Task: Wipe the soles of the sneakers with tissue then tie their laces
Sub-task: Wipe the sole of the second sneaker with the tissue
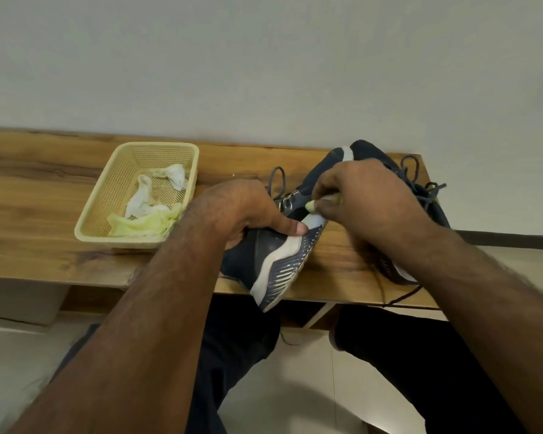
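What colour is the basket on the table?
Pale yellow-cream basket, a perforated plastic mesh; seen in the head view.

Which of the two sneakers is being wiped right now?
The nearer sneaker, tipped on its side in the left hand, sole against the right hand's tissue. The other sneaker lies behind, untouched.

I see through one camera, worn on the head. It looks forward and down, close over the wooden table (60, 189). The table's near edge crosses the middle, and the wall (264, 57) fills the top.
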